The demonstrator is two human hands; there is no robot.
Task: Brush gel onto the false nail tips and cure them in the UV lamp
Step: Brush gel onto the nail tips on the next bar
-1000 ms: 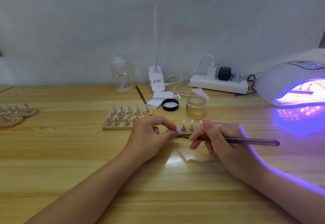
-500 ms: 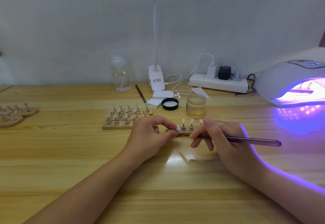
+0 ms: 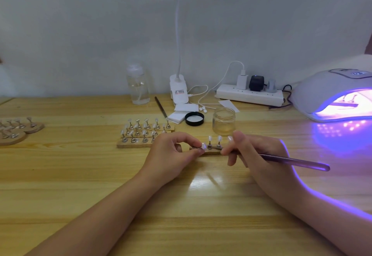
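A small wooden strip with several false nail tips on metal stands lies at the table's middle. My left hand pinches the leftmost tip between thumb and forefinger. My right hand grips a purple-handled brush; its bristle end is hidden behind my fingers near the strip. An open glass gel jar stands just behind the strip. The white UV lamp glows purple at the right, with another strip of tips inside it.
More wooden strips with tips sit left of my hands, and round holders lie at far left. A black jar lid, white pads, a second brush, a clear bottle, a clip lamp and a power strip line the back.
Both hands stay at the strip with almost no shift; the brush handle has tilted slightly.
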